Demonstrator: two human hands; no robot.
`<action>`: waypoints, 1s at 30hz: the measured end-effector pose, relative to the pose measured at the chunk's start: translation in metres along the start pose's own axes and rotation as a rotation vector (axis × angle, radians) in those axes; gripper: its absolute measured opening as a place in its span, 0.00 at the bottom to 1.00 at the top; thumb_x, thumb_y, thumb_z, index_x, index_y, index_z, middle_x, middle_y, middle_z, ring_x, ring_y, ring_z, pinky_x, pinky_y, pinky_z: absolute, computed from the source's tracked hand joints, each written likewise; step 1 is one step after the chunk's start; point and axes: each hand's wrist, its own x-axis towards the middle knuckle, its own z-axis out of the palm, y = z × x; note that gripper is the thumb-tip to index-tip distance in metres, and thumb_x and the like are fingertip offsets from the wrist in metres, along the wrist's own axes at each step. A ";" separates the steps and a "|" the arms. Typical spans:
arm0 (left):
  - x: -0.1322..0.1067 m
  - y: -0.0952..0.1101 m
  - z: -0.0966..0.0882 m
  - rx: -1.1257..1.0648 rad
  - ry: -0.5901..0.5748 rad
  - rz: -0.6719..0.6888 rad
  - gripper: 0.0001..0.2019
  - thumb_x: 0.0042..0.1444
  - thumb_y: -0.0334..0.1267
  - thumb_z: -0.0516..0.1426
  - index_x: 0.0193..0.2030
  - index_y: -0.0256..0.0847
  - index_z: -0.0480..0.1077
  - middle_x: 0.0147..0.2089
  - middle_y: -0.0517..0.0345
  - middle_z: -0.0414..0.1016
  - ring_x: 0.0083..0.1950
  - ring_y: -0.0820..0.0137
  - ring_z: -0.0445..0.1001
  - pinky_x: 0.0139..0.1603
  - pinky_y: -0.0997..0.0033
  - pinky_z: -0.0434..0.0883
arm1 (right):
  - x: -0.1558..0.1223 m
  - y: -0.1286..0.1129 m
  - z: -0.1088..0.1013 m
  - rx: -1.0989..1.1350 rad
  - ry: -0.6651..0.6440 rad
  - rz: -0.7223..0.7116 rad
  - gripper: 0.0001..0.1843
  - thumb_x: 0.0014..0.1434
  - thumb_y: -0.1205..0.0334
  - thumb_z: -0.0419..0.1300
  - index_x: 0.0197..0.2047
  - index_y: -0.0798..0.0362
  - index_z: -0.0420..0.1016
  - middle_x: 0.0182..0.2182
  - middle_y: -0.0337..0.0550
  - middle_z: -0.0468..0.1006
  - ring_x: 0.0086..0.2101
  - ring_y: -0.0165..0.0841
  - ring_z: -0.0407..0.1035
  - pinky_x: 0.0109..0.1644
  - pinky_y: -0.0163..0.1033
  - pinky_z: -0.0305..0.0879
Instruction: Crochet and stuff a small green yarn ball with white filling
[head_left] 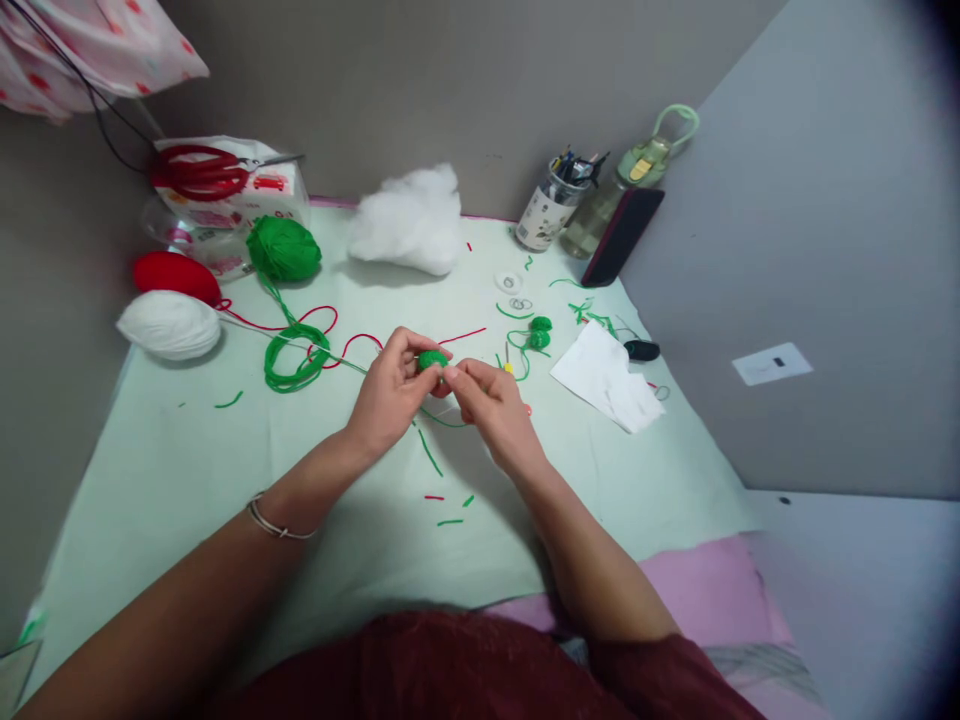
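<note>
My left hand [391, 390] and my right hand [487, 402] meet over the middle of a pale green cloth [187, 470]. Between their fingertips sits a small green crocheted piece [432, 359]. The left fingers curl round it; the right fingers pinch at its right side. A green strand runs from the piece back to a loose coil of green yarn [294, 358] and on to a green yarn ball [284, 249]. A thin bracelet circles my left wrist.
Red [176, 275] and white [169, 325] yarn balls lie at the left, red scissors [202, 172] on a tissue pack behind. White stuffing [409, 225], a pen jar [549, 207], a bottle [622, 190], a phone [622, 236], white paper [609, 377] and small green pieces [538, 333] lie right.
</note>
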 end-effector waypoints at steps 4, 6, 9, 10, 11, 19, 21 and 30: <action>-0.006 0.004 0.001 0.059 -0.024 0.086 0.10 0.59 0.35 0.62 0.44 0.44 0.66 0.42 0.59 0.75 0.38 0.71 0.77 0.42 0.68 0.76 | 0.007 0.003 -0.005 0.050 0.001 0.011 0.24 0.58 0.38 0.62 0.25 0.51 0.72 0.22 0.34 0.66 0.25 0.28 0.55 0.29 0.36 0.51; -0.007 0.009 0.000 0.081 -0.066 0.084 0.09 0.60 0.34 0.61 0.45 0.44 0.67 0.43 0.59 0.75 0.39 0.71 0.77 0.43 0.68 0.76 | 0.007 0.003 -0.005 0.061 0.007 0.020 0.24 0.58 0.39 0.63 0.24 0.51 0.71 0.22 0.35 0.67 0.25 0.28 0.56 0.29 0.36 0.51; -0.008 0.018 -0.002 0.065 -0.125 0.070 0.10 0.61 0.34 0.62 0.47 0.43 0.68 0.46 0.57 0.74 0.43 0.70 0.77 0.47 0.67 0.77 | 0.006 0.002 -0.005 0.093 0.041 0.019 0.22 0.59 0.43 0.64 0.24 0.51 0.70 0.21 0.34 0.66 0.24 0.28 0.54 0.29 0.36 0.50; -0.008 0.020 -0.003 0.054 -0.142 0.061 0.10 0.61 0.35 0.62 0.48 0.42 0.69 0.45 0.57 0.74 0.43 0.70 0.77 0.47 0.67 0.76 | 0.005 0.002 -0.006 0.098 0.052 0.015 0.21 0.59 0.45 0.64 0.23 0.51 0.70 0.21 0.33 0.65 0.24 0.27 0.53 0.29 0.36 0.50; -0.007 0.022 -0.004 0.042 -0.152 0.053 0.10 0.61 0.36 0.62 0.48 0.42 0.69 0.43 0.58 0.75 0.42 0.70 0.77 0.48 0.67 0.76 | 0.005 0.002 -0.006 0.098 0.060 0.007 0.21 0.59 0.46 0.64 0.23 0.51 0.70 0.21 0.33 0.65 0.24 0.27 0.52 0.29 0.36 0.50; -0.004 0.008 0.000 -0.045 -0.042 -0.006 0.13 0.56 0.36 0.64 0.46 0.41 0.68 0.37 0.62 0.75 0.35 0.72 0.76 0.40 0.70 0.74 | -0.005 -0.004 -0.002 -0.121 0.010 -0.085 0.17 0.66 0.51 0.56 0.29 0.52 0.70 0.25 0.36 0.70 0.27 0.30 0.58 0.33 0.37 0.54; -0.003 0.002 0.001 -0.070 -0.004 -0.038 0.13 0.54 0.35 0.64 0.44 0.41 0.66 0.35 0.62 0.76 0.35 0.72 0.77 0.39 0.70 0.74 | -0.009 -0.005 0.003 -0.181 0.029 -0.085 0.14 0.66 0.54 0.56 0.29 0.51 0.69 0.23 0.34 0.67 0.26 0.30 0.58 0.32 0.37 0.52; 0.004 0.011 -0.011 -0.076 0.080 -0.027 0.13 0.53 0.36 0.65 0.42 0.41 0.67 0.41 0.57 0.82 0.32 0.72 0.77 0.37 0.70 0.74 | -0.011 0.008 0.020 -0.142 -0.028 -0.240 0.10 0.69 0.58 0.56 0.37 0.51 0.75 0.28 0.36 0.74 0.30 0.31 0.66 0.38 0.36 0.61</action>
